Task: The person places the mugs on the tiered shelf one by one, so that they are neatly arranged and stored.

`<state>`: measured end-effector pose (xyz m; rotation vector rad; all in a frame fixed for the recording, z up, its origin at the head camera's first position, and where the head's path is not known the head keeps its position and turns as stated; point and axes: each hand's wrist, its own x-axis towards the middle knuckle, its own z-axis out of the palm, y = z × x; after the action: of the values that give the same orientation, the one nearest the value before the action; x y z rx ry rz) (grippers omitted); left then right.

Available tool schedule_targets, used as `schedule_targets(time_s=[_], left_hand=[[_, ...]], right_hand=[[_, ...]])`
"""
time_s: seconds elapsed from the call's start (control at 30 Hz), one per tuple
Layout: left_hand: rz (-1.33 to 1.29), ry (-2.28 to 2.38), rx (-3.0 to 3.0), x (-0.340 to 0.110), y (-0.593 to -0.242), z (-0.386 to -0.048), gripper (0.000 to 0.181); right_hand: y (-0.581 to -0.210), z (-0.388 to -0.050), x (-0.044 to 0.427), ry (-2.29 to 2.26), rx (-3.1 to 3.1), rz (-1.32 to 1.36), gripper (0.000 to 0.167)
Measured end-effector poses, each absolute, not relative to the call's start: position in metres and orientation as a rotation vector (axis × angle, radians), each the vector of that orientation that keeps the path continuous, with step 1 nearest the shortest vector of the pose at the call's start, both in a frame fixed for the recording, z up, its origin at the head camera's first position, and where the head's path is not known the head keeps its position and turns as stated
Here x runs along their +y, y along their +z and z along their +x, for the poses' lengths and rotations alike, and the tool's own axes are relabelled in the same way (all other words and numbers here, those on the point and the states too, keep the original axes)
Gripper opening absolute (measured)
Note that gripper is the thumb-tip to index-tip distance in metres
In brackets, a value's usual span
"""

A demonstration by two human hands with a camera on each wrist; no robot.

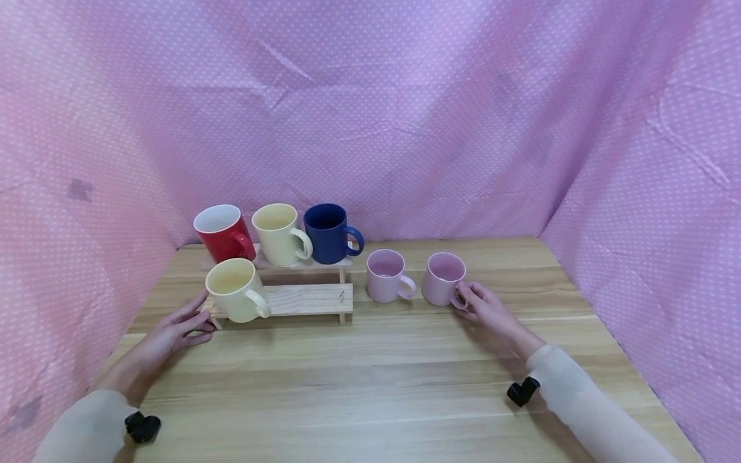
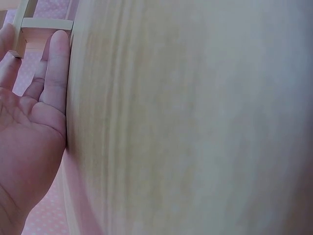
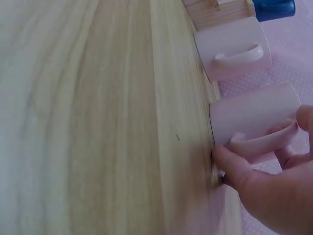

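Observation:
My right hand [image 1: 485, 310] pinches the handle of a pink mug [image 1: 441, 283], which stands upright on the table. In the right wrist view, thumb and fingers sit around that handle. Just left of it stands a second pink mug [image 1: 384, 280]. At the far left, my left hand [image 1: 176, 331] touches the end of a two-step wooden rack [image 1: 307, 299] with fairly straight fingers. A cream mug [image 1: 234, 292] is on the lower step. The upper step carries a red mug [image 1: 222, 239], another cream mug [image 1: 278, 238] and a dark blue mug [image 1: 326, 235].
A wood-grain table [image 1: 347, 386] spreads under everything. Pink dotted cloth [image 1: 405, 128] hangs behind and along both sides. A small black device [image 1: 142, 427] is strapped at the left wrist, and another black device [image 1: 523, 391] at the right.

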<state>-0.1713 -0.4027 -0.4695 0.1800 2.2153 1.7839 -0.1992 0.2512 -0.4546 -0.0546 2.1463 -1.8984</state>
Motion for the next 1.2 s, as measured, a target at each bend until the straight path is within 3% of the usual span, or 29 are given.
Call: schedule_targets(time_s=[0.27,0.67,1.2], left_hand=[[0.193,1.807,2.208,-0.402,-0.469,-0.168,0.062],[0.185,1.783,2.219,-0.403,-0.469,-0.170,0.063],[0.205,1.831,2.180,-0.403,-0.471,-0.171,0.061]], right_hand=[[-0.454,-0.199,0.248,-2.016,1.986,-0.016,0.035],[-0.456,-0.195,0.243,-2.056,1.997,0.016,0.042],[-0.441,-0.198,0.252,-1.970,1.920,-0.019,0.034]])
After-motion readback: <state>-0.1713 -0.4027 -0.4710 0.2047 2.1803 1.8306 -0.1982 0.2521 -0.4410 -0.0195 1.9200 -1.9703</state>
